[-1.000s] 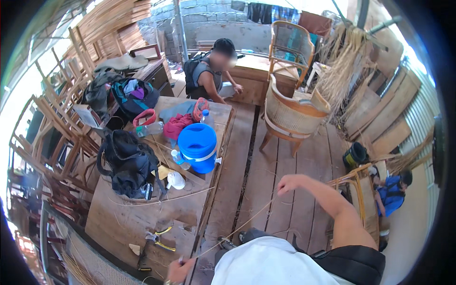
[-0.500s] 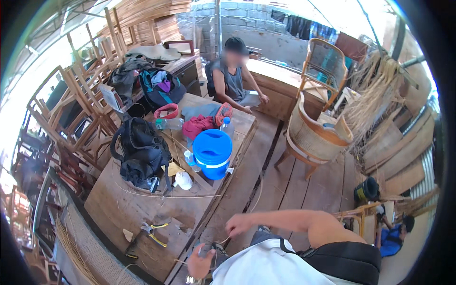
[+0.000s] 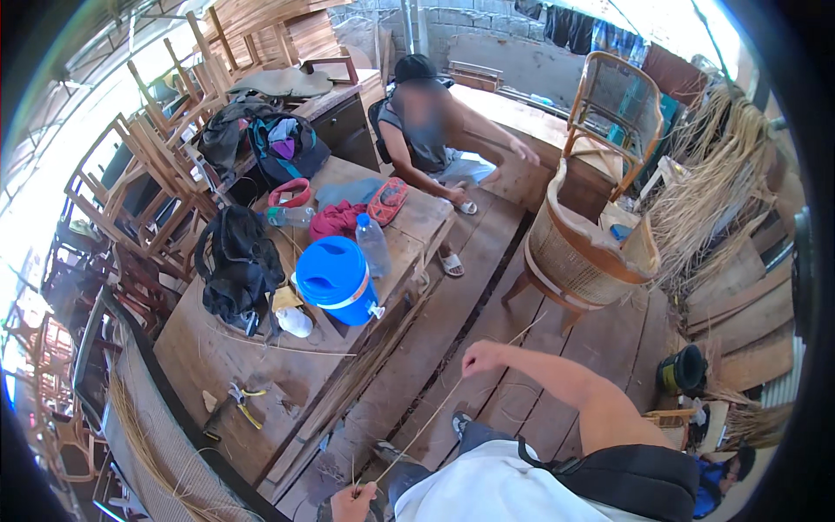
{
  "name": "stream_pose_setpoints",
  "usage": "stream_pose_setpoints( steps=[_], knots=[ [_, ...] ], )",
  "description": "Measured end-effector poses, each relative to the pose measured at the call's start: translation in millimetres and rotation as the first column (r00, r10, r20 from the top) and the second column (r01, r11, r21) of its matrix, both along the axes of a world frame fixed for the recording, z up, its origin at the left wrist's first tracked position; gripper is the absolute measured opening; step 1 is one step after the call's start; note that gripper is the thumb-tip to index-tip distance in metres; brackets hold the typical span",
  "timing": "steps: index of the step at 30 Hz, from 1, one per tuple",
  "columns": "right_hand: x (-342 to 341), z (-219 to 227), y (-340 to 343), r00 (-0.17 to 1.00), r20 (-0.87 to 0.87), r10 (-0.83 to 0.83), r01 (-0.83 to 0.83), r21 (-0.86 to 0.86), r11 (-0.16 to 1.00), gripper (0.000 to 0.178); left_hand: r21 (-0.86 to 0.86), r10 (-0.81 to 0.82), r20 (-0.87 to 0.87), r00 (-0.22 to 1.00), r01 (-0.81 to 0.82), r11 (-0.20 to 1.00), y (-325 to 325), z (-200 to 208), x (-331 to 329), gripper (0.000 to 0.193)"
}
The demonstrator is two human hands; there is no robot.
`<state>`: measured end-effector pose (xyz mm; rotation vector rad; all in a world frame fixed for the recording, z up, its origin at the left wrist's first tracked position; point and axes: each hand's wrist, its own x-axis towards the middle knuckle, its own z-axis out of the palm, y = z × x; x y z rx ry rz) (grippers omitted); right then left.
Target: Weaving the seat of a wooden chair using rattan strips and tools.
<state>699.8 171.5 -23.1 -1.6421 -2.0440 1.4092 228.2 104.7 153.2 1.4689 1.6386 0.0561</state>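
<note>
A thin pale rattan strand [image 3: 424, 429] runs slantwise between my two hands above the plank floor. At its lower end my left hand [image 3: 352, 504] is closed around it near the bottom edge of the view. My right hand [image 3: 482, 358] is out ahead to the right with its fingers closed on the strand. A short end of strand sticks out past that fist. On the low wooden table to the left lie yellow-handled pliers [image 3: 246, 405] and a dark tool [image 3: 214, 420] beside them.
The wooden table [image 3: 196, 365] bears a blue water jug [image 3: 334, 280], a plastic bottle [image 3: 372, 247] and a black backpack [image 3: 237, 267]. Another person [image 3: 426, 130] sits beyond it. A woven rattan armchair [image 3: 587, 248] stands right; rattan bundles [image 3: 713, 183] hang behind it.
My right hand has moved forward and right, away from the left, and the strand now stretches between them. My view has shifted rightward. The seated person has reached an arm out.
</note>
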Motion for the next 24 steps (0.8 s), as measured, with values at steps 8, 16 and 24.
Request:
stream_pose_setpoints(
  steps=[8,16,24],
  knots=[
    [86,124,-32,0.965,0.124,-0.229,0.209,0.154,0.966,0.026,0.031,-0.023,0.077,0.997,0.021,0.999,-9,-42,-6,0.040],
    [84,206,-70,0.928,0.093,-0.360,0.347,0.137,0.928,0.018,0.011,0.115,0.232,0.966,-0.121,0.993,-28,-88,-44,0.038],
    [60,221,-75,0.942,0.287,-0.174,0.154,0.090,0.984,0.020,-0.083,0.235,0.254,0.938,-0.220,0.972,-105,-135,-95,0.038]
  ],
)
